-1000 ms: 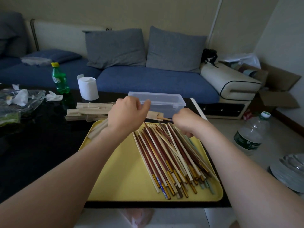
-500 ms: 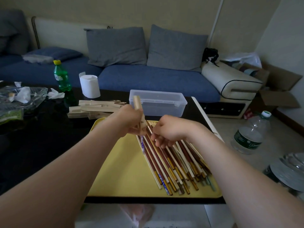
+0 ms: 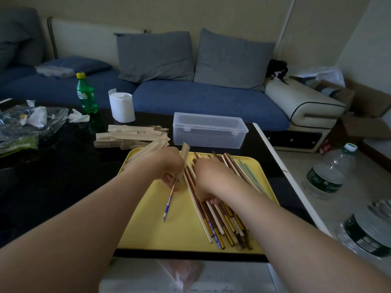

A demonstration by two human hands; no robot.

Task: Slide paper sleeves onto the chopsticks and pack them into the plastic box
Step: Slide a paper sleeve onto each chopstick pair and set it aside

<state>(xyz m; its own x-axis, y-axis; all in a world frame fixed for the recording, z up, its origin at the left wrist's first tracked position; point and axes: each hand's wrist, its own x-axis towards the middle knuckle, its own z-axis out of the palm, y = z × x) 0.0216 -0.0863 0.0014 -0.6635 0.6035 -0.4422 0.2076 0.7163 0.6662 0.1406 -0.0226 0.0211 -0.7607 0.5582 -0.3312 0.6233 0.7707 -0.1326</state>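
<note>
Fingers (image 3: 167, 181) of the left hand (image 3: 167, 166) are pinching a paper sleeve (image 3: 185, 150) and chopstick (image 3: 168, 205); the right hand (image 3: 208, 178) is curling round the chopstick pile (image 3: 220, 223) along the tray's (image 3: 148, 231) right edge.

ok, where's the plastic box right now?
Head view: the plastic box stands on the black table just beyond the far edge of the yellow tray, right of the paper sleeve pile.

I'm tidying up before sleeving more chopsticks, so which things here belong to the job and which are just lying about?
For the job: paper sleeve and blue-patterned chopstick in the left hand; chopstick pile under the right hand; yellow tray; sleeve stack; plastic box.
Lying about: green bottle; tissue roll; glass dish; water bottles.
</note>
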